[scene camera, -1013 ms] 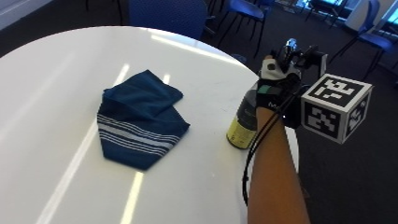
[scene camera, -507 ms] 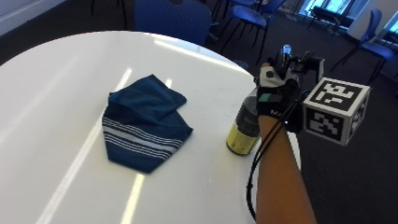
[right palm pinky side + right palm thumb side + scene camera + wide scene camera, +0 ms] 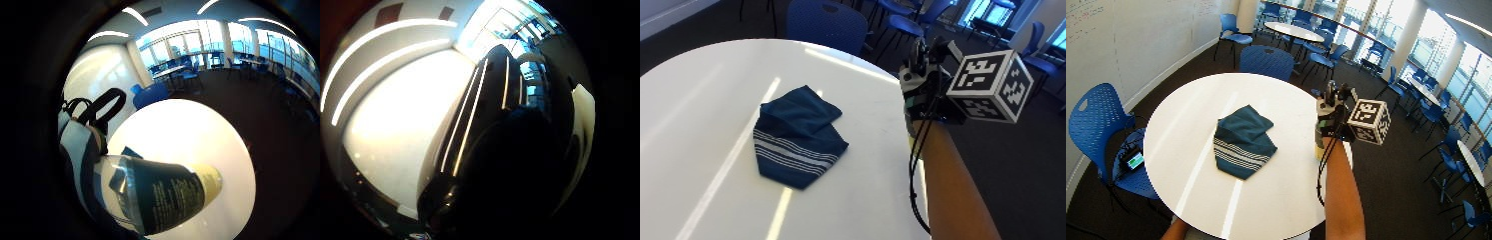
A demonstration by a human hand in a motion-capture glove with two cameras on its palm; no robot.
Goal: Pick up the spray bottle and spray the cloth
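A dark blue cloth point(image 3: 796, 137) with white stripes lies crumpled on the round white table point(image 3: 700, 90). At the table's right edge, my gloved right hand point(image 3: 931, 106) grips the upper part of the spray bottle point(image 3: 1320, 142), with its fingers curled round it. The bottle has a yellowish body with a dark label point(image 3: 165, 192) and fills the little finger side palm view. Its dark side point(image 3: 510, 150) fills the thumb side view. The cloth point(image 3: 1242, 142) lies to the left of the bottle, apart from it. I cannot tell whether the bottle's base touches the table.
Blue chairs point(image 3: 1266, 60) stand round the table, one point(image 3: 1099, 125) at its left side. Another round table point(image 3: 1292, 30) with chairs stands further back. The forearm point(image 3: 953, 185) reaches along the table's right edge.
The outside camera has moved closer and higher, so its whole picture shifted. My hand stays wrapped round the bottle. The cloth lies as before.
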